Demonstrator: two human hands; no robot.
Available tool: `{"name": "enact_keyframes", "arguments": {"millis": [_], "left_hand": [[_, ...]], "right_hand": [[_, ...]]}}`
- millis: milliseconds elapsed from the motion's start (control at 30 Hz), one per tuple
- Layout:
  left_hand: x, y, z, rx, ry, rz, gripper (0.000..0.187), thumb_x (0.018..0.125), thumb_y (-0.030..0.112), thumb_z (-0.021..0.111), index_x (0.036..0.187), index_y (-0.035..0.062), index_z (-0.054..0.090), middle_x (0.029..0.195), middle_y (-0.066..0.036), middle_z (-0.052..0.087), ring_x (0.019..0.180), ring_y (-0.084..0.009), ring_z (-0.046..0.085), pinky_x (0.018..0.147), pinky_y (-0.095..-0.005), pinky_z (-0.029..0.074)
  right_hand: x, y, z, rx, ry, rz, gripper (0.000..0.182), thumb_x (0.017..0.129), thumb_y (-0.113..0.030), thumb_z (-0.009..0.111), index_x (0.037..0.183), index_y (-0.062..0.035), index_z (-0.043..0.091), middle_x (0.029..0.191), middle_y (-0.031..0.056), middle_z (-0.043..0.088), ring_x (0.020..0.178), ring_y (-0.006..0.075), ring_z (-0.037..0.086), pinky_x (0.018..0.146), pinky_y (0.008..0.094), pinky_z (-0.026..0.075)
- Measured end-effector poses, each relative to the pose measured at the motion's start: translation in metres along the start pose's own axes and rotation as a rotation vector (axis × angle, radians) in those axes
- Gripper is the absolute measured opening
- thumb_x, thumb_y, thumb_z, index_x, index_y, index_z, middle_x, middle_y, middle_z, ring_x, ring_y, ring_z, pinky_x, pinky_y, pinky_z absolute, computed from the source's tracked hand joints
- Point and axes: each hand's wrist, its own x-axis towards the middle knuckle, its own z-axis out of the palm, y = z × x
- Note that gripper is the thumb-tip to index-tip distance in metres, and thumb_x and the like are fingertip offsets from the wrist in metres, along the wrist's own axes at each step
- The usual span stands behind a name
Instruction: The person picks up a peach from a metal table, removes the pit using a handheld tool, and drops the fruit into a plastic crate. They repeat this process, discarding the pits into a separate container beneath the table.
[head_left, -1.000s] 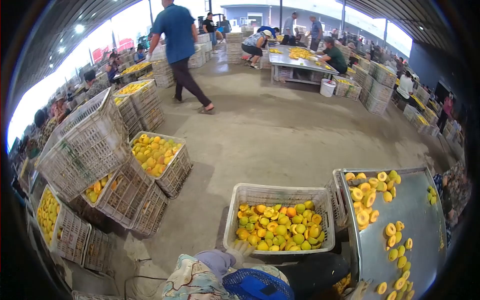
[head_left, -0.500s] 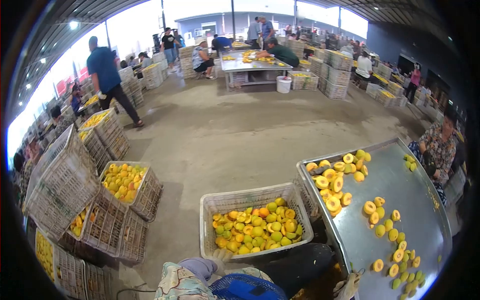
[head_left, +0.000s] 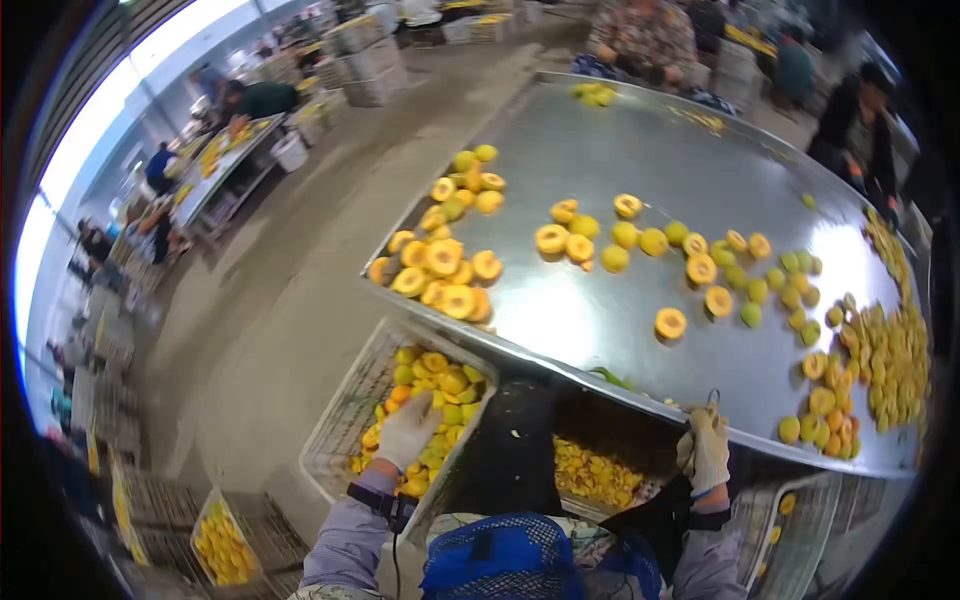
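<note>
My left hand, in a pale glove, reaches down over a plastic crate of yellow and green peaches. Its fingers stretch out onto the fruit, their tips partly hidden. My right hand, also gloved, is closed at the near edge of a metal table. A thin metal loop tool sticks up from its fist, the rest covered by the glove. Halved peaches with brown hollows lie piled at the table's left corner, and more halves are scattered across the middle.
Below the table edge, yellow scraps lie in a container between my legs. A heap of yellowish pieces covers the table's right end. One person stands at the far right side, another sits beyond. Stacked crates stand lower left.
My view has turned right and down toward the table. My left hand has moved from the crate's near side to over the peaches; my right hand stays by the table edge.
</note>
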Motion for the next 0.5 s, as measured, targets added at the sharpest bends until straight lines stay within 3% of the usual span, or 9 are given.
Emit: {"name": "enact_keyframes", "arguments": {"millis": [67,133,200,267,400,467,500], "left_hand": [[0.043,0.041,-0.002,-0.321,0.199,0.277,0.038,0.089,0.030,0.061,0.117,0.0048,0.059,0.097,-0.014,0.068,0.089,-0.0331,0.066,0.077,-0.0404,0.052],[0.068,0.116,-0.030,-0.386,0.056,0.282,0.040,0.087,0.026,0.064,0.121,0.0043,0.057,0.105,-0.014,0.066,0.095,-0.0318,0.065,0.082,-0.0394,0.051],[0.109,0.143,-0.020,-0.169,0.130,0.618,0.042,0.086,0.027,0.065,0.121,0.0053,0.057,0.117,-0.016,0.061,0.108,-0.0312,0.060,0.090,-0.0390,0.048],[0.151,0.169,-0.011,-0.100,0.049,0.771,0.051,0.085,0.030,0.066,0.126,0.0025,0.054,0.133,-0.021,0.050,0.121,-0.0356,0.051,0.099,-0.0382,0.043],[0.238,0.204,0.027,0.047,-0.006,0.668,0.062,0.083,0.039,0.065,0.132,0.0033,0.049,0.139,-0.024,0.042,0.128,-0.0381,0.042,0.105,-0.0407,0.037],[0.281,0.211,0.045,0.024,-0.054,0.454,0.075,0.081,0.047,0.065,0.138,0.0040,0.041,0.145,-0.024,0.035,0.136,-0.0403,0.031,0.110,-0.0420,0.031],[0.313,0.208,0.064,0.018,-0.060,0.460,0.075,0.081,0.047,0.065,0.138,0.0040,0.041,0.145,-0.024,0.035,0.136,-0.0403,0.031,0.110,-0.0420,0.031]], "right_hand": [[0.001,-0.001,-0.010,-0.030,0.046,0.053,0.022,0.090,-0.025,0.055,0.103,-0.0078,0.059,0.049,0.0044,0.047,0.032,0.0140,0.040,0.030,0.0266,0.031],[0.009,0.009,-0.017,-0.002,0.050,0.022,0.022,0.089,-0.024,0.055,0.102,-0.0067,0.060,0.049,0.0045,0.047,0.032,0.0144,0.040,0.030,0.0269,0.031],[0.016,0.017,-0.018,0.030,0.031,-0.022,0.020,0.089,-0.019,0.055,0.100,-0.0035,0.061,0.049,0.0047,0.047,0.032,0.0149,0.039,0.031,0.0272,0.032],[0.018,0.022,-0.023,0.026,0.034,-0.016,0.020,0.089,-0.018,0.055,0.101,-0.0031,0.061,0.049,0.0046,0.048,0.032,0.0150,0.040,0.031,0.0273,0.032],[0.008,0.007,-0.016,0.052,0.024,0.071,0.019,0.089,-0.013,0.055,0.103,-0.0016,0.062,0.053,0.0008,0.049,0.035,0.0107,0.041,0.034,0.0251,0.033],[0.004,0.000,-0.011,0.044,0.063,0.107,0.020,0.088,-0.013,0.056,0.103,-0.0013,0.062,0.058,-0.0010,0.051,0.039,0.0082,0.042,0.035,0.0240,0.033],[0.003,-0.001,-0.009,0.048,0.101,0.144,0.019,0.087,-0.013,0.056,0.101,-0.0014,0.063,0.062,-0.0013,0.053,0.044,0.0067,0.045,0.039,0.0226,0.035]]}}
